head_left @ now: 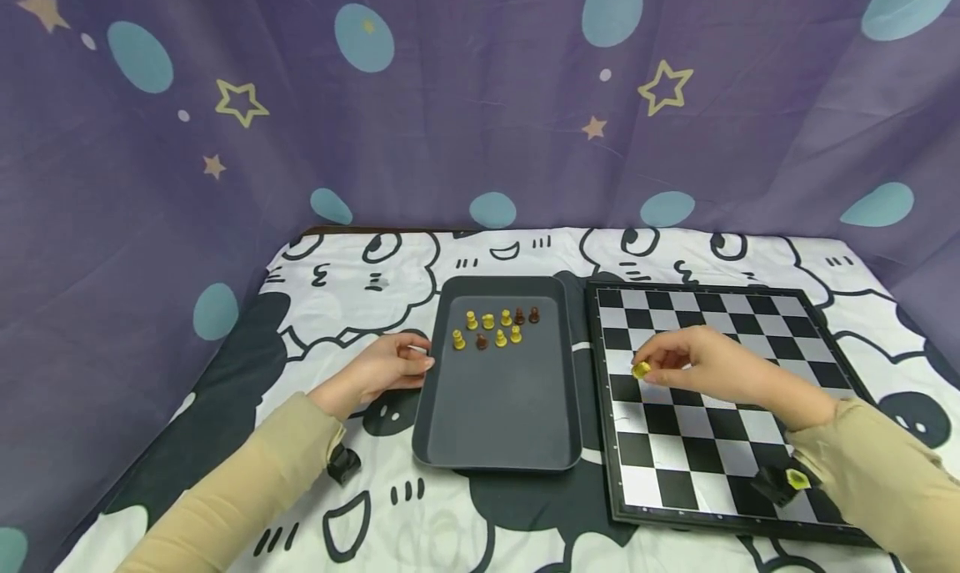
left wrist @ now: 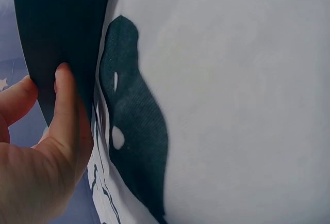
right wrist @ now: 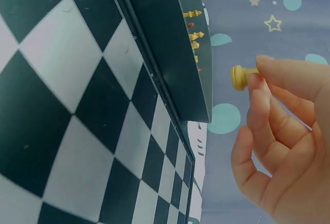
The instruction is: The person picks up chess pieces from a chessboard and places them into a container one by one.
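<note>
My right hand (head_left: 693,360) pinches a yellow chess piece (right wrist: 238,77) between thumb and fingertips, above the left part of a black-and-white chessboard (head_left: 693,423). The piece's round base sticks out past the fingertips; its top is hidden in them. At the left rim of a dark grey tray (head_left: 498,423) is my left hand (head_left: 386,369), thumb and fingers holding the tray's edge. Several yellow chess pieces (head_left: 471,320) and a few dark brown ones (head_left: 534,315) stand in the far half of the tray, one brown piece (head_left: 482,341) among the yellow ones.
The tray and the board lie side by side on a white cloth (head_left: 435,523) with black cartoon prints. Behind them hangs a purple curtain (head_left: 480,114) with stars and blue ovals. A small black device (head_left: 343,464) sits at the left wrist, another (head_left: 776,483) at the right.
</note>
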A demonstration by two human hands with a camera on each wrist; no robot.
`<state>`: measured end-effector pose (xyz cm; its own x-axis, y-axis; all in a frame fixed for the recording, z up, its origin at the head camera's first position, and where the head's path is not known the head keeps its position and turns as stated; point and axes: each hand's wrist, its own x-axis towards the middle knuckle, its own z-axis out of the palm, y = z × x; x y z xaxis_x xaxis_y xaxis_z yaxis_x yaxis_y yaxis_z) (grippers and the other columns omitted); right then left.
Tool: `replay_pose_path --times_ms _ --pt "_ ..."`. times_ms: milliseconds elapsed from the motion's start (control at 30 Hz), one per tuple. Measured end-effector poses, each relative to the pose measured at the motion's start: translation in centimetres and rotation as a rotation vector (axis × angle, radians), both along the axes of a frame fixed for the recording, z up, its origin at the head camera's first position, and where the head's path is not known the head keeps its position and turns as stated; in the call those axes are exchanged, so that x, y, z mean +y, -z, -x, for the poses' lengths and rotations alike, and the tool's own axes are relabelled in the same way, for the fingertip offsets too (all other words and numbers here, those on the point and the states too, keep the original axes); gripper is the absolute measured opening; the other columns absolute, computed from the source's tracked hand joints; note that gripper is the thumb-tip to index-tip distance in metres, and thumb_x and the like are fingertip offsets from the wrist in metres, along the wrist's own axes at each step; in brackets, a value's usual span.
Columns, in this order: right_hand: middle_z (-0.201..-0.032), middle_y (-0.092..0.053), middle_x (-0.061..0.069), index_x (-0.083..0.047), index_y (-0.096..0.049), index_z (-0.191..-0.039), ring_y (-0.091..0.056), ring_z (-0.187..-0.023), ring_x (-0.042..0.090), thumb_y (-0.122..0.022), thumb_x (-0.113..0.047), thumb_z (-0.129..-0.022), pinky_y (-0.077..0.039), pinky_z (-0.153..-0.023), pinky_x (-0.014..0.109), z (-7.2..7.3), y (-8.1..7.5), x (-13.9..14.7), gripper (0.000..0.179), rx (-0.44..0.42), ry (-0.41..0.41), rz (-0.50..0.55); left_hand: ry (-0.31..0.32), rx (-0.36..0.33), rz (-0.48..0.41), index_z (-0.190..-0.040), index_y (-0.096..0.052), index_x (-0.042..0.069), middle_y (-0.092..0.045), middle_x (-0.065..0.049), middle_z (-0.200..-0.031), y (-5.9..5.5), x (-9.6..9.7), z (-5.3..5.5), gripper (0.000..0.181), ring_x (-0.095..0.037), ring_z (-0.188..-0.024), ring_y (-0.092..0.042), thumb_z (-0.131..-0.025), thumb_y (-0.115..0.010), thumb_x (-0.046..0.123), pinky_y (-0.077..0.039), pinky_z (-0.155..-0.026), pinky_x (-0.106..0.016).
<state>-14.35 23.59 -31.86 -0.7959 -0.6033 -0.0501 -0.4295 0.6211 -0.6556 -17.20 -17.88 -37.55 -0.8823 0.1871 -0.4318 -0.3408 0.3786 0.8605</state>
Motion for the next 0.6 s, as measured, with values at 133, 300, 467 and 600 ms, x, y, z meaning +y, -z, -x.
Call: replay_pose_path --times_ms 133,300,467,600 --pt "-0.082 -0.067 0.003 -0.006 -0.069 -0.104 -0.055 -0.067 0.003 -0.068 -0.011 -0.087 -0.050 -0.057 0.020 0.7 -0.2 -0.6 0.018 -0.004 0.018 0.030 0.002 0.005 -0.008 -0.135 -0.041 -0.008 -0.057 -0.011 -0.102 0.0 -0.1 0.0 0.047 -0.012 -0.083 -0.061 -0.093 -0.059 0.005 -0.058 -0.084 -0.032" --pt "-0.082 -0.066 0.008 -0.004 -0.068 -0.105 -0.053 -0.064 0.006 -0.066 -0.007 -0.087 -0.047 -0.053 0.021 1.7 -0.5 -2.0 0.018 -0.018 0.054 0.062 0.006 0.009 -0.012 -0.135 -0.040 -0.008 -0.057 -0.012 -0.103 0.0 -0.2 0.0 0.047 -0.012 -0.083 -0.061 -0.093 -0.058 0.005 -0.058 -0.085 -0.033" --pt "-0.083 -0.068 0.008 -0.005 -0.069 -0.104 -0.055 -0.063 0.010 -0.066 -0.007 -0.088 -0.045 -0.052 0.021 3.1 -0.8 -4.3 0.017 0.013 0.086 0.083 0.002 0.006 -0.008 -0.135 -0.040 -0.008 -0.056 -0.014 -0.105 0.0 -0.2 -0.1 0.047 -0.013 -0.084 -0.062 -0.093 -0.059 0.006 -0.058 -0.085 -0.033" --pt "-0.081 -0.067 0.003 -0.006 -0.069 -0.106 -0.054 -0.065 0.014 -0.066 -0.011 -0.089 -0.043 -0.053 0.024 4.0 -1.2 -6.3 0.018 0.021 0.125 0.085 0.003 0.007 -0.005 -0.135 -0.041 -0.007 -0.056 -0.015 -0.108 0.0 -0.1 0.0 0.048 -0.014 -0.085 -0.062 -0.093 -0.059 0.006 -0.058 -0.085 -0.033"
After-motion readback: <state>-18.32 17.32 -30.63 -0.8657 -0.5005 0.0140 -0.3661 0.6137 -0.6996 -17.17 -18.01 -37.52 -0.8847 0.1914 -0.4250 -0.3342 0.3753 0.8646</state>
